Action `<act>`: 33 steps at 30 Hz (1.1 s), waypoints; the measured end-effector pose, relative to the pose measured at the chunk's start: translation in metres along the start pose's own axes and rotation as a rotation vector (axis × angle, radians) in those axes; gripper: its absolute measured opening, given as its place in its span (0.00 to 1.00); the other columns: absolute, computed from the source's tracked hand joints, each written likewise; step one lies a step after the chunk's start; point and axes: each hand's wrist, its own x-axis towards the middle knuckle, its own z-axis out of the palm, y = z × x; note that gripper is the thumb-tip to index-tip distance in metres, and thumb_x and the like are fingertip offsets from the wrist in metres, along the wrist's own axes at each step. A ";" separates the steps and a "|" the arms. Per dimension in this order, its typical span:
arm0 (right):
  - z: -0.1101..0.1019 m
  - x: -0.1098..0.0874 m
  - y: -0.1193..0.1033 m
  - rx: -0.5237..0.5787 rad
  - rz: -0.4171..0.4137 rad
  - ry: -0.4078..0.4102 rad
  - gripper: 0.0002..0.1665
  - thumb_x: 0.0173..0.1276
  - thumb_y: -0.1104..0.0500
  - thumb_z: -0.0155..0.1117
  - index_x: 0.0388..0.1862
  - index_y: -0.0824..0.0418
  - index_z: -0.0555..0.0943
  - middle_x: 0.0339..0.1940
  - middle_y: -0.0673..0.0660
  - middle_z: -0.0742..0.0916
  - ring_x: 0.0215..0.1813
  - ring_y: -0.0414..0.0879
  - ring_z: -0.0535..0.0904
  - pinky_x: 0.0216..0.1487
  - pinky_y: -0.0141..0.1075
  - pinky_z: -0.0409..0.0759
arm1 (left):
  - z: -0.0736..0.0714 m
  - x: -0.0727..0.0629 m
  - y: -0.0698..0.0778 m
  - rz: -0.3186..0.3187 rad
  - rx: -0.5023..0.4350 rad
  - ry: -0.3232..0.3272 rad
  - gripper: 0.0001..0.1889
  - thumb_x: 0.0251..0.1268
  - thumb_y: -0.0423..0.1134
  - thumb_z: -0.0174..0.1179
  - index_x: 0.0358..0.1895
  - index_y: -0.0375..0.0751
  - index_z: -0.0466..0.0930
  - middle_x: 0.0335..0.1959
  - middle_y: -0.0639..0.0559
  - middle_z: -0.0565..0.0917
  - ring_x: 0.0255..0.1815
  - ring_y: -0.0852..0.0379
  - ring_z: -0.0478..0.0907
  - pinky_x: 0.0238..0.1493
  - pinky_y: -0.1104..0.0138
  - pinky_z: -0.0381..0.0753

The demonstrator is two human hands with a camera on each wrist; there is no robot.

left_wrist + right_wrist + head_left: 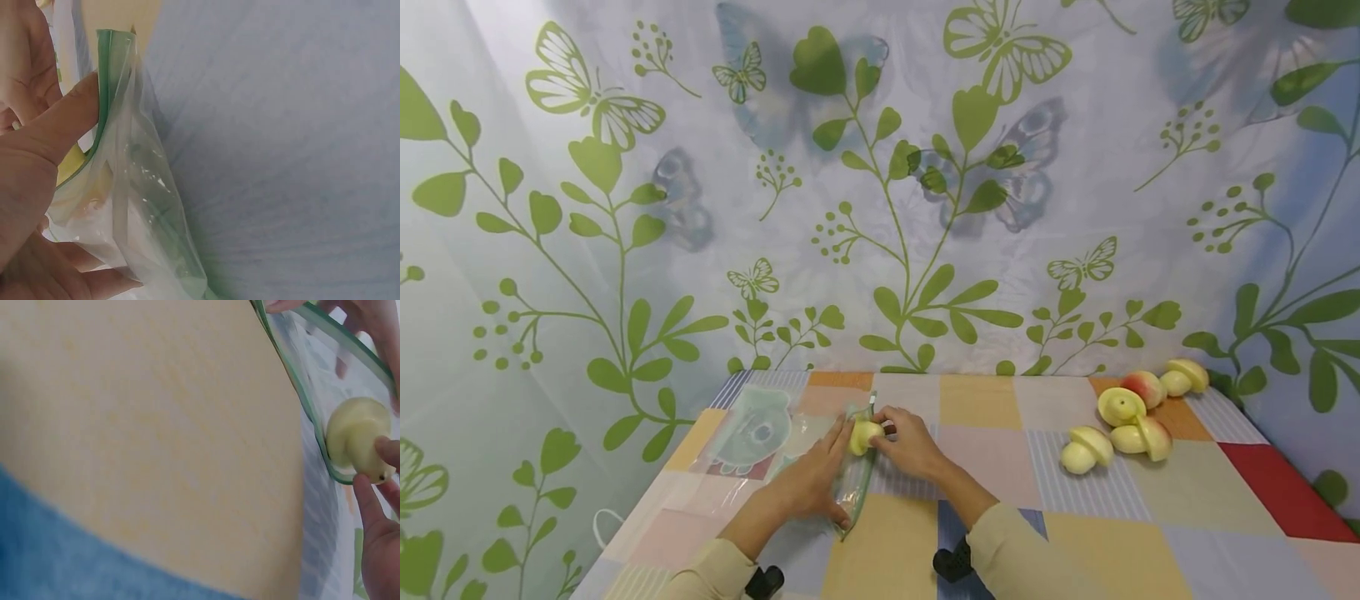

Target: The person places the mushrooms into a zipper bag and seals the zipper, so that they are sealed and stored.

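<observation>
A clear zip bag (852,487) with a green-edged mouth lies on the patchwork cloth. My left hand (808,482) holds it at the mouth, its thumb on the green edge (104,81) and other fingers against the plastic in the left wrist view. My right hand (916,446) pinches a pale yellow toy mushroom (359,428) by one end. In the right wrist view, the mushroom sits at the bag's opening, partly within its green rim. Whether anything else lies inside the bag I cannot tell.
At the right of the table, several similar mushrooms (1078,457) lie in a loose cluster, some with reddish caps (1142,387). More clear plastic with a pale green animal print (756,429) spreads to the left. A patterned curtain (895,208) hangs behind the table.
</observation>
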 end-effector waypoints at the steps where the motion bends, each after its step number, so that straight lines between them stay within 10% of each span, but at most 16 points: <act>1: 0.001 0.001 -0.001 -0.003 -0.004 0.009 0.15 0.72 0.65 0.69 0.55 0.68 0.80 0.54 0.63 0.83 0.54 0.62 0.84 0.49 0.40 0.86 | 0.000 0.000 0.000 0.002 0.010 0.001 0.78 0.32 0.50 0.89 0.83 0.31 0.38 0.83 0.30 0.41 0.75 0.26 0.60 0.69 0.43 0.68; 33: 0.026 0.006 -0.007 -0.021 0.061 0.132 0.15 0.70 0.67 0.71 0.54 0.69 0.85 0.50 0.63 0.87 0.50 0.58 0.86 0.49 0.42 0.86 | 0.000 -0.002 0.009 0.060 0.148 0.034 0.76 0.32 0.50 0.89 0.82 0.29 0.42 0.82 0.30 0.46 0.72 0.14 0.54 0.66 0.41 0.72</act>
